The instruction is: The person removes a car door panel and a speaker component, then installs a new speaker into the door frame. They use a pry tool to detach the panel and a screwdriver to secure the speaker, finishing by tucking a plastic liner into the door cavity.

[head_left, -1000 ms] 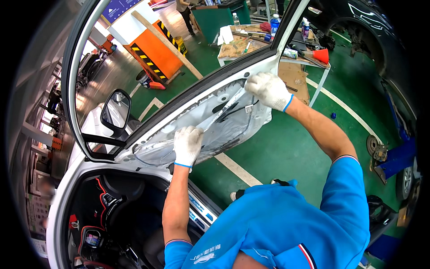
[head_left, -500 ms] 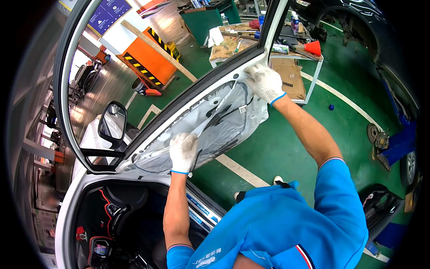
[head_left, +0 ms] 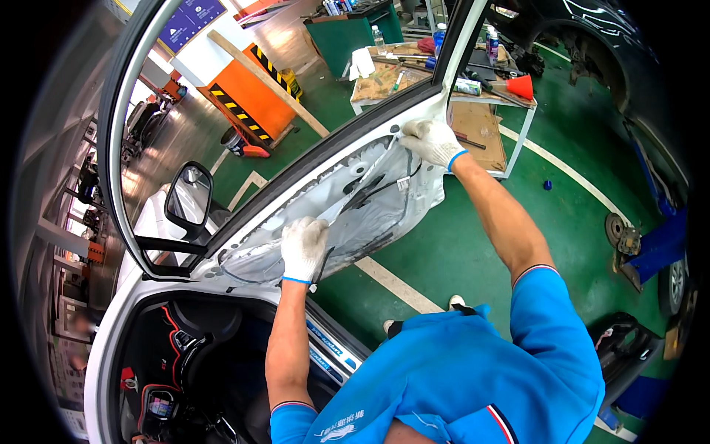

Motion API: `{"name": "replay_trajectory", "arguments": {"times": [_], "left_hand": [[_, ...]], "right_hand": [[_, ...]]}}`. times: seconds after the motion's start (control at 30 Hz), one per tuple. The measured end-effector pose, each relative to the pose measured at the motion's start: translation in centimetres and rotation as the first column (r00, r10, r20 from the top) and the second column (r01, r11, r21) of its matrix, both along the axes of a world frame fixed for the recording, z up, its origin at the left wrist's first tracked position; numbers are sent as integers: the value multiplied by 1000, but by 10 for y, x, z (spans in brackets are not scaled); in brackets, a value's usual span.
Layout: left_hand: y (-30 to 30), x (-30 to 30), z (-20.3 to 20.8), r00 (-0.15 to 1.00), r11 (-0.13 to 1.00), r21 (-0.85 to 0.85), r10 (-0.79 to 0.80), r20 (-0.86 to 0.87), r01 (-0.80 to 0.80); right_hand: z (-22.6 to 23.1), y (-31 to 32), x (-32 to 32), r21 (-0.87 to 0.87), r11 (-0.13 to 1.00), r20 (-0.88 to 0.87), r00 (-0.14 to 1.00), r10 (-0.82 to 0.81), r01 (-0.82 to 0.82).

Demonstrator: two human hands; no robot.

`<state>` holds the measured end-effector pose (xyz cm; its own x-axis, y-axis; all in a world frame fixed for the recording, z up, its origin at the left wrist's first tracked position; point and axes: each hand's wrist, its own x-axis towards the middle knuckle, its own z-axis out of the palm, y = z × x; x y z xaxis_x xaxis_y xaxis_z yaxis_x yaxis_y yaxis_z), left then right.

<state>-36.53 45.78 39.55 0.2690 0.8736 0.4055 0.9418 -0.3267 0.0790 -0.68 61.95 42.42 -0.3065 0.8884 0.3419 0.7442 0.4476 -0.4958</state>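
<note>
An open white car door (head_left: pixel 299 186) stands before me with its inner side bare. A greyish see-through plastic film (head_left: pixel 362 229) covers much of that side, with dark wiring behind it. My left hand (head_left: pixel 303 248), in a white knit glove with a blue cuff, is closed on a gathered fold of the film near the door's lower middle. A taut crease runs from it toward the upper right. My right hand (head_left: pixel 433 142), gloved alike, has its fingers curled together at the door's upper right corner, beside the film's edge. Whatever is between those fingers is hidden.
A side mirror (head_left: pixel 189 198) sits on the door's far left. Beyond the window opening stands a workbench (head_left: pixel 381 87) with tools, bottles and a red funnel (head_left: pixel 520 86). The car's interior (head_left: pixel 222 348) lies at lower left; a dark door panel (head_left: pixel 629 344) rests at right.
My right hand has shifted slightly down and left along the door's upper corner. My left hand keeps its hold on the film. The view has moved a little.
</note>
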Motion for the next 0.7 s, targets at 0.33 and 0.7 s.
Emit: {"name": "replay_trajectory", "arguments": {"times": [0.33, 0.7], "left_hand": [[9, -3, 1, 998, 999, -8, -34, -60, 34], [11, -4, -5, 1000, 999, 38, -25, -2, 25]], "right_hand": [[-7, 17, 4, 128, 945, 440, 871, 219, -302], [-11, -6, 31, 94, 993, -108, 992, -60, 70]]}}
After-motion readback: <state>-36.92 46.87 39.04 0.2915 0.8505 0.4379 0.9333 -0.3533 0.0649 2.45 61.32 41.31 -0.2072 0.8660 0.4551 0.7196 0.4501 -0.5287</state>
